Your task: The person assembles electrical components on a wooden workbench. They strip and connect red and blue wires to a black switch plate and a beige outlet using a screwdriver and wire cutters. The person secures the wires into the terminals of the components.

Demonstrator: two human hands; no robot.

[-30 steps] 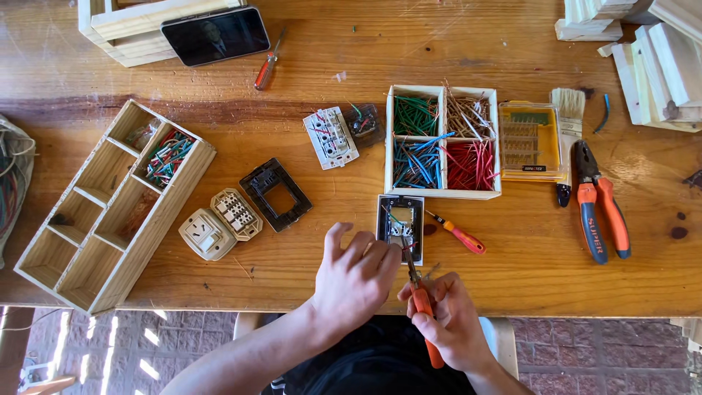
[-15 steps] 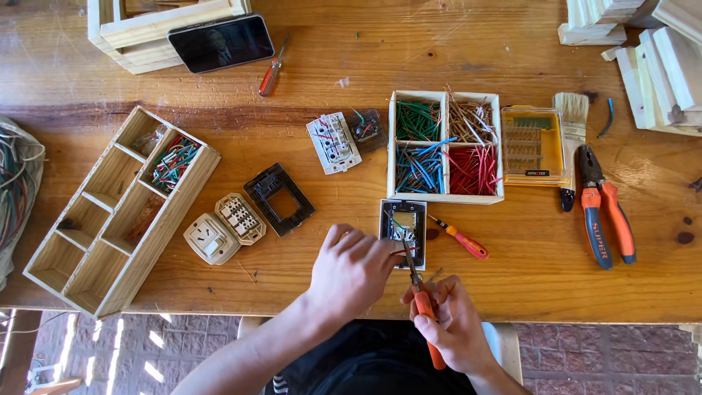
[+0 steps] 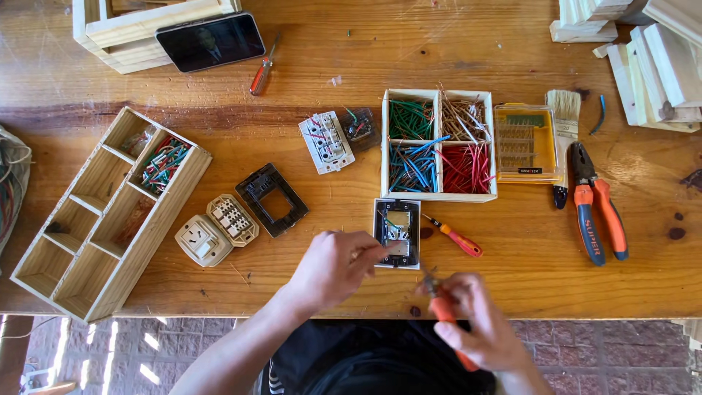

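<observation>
While the left hand [image 3: 333,267] pinches something small by the near left edge of the switch box [image 3: 397,232], the right hand [image 3: 472,329] is closed tight around a little orange-handled tool [image 3: 439,301]. What the left fingers pinch is too small and blurry to tell; it could be a bit of wire. The tool's metal tip pokes up out of the right fist toward the box and sits just below its near right corner.

The box lies flat on the wooden table [image 3: 219,292], just beyond both hands, with its open side up so you can see the parts inside. It is a long shape. Its long way runs straight away from the person, with one short end near the hands and the other up against the tray of wires [image 3: 437,144].

It looks like the wiring step, with the hands working on the inside of the box. The next move would need a steady left pinch and a careful aim of the tool tip into the small parts.

A small screwdriver [image 3: 455,237] with a red handle lies just past the right fist, beside the box, slanting away to the right.
</observation>
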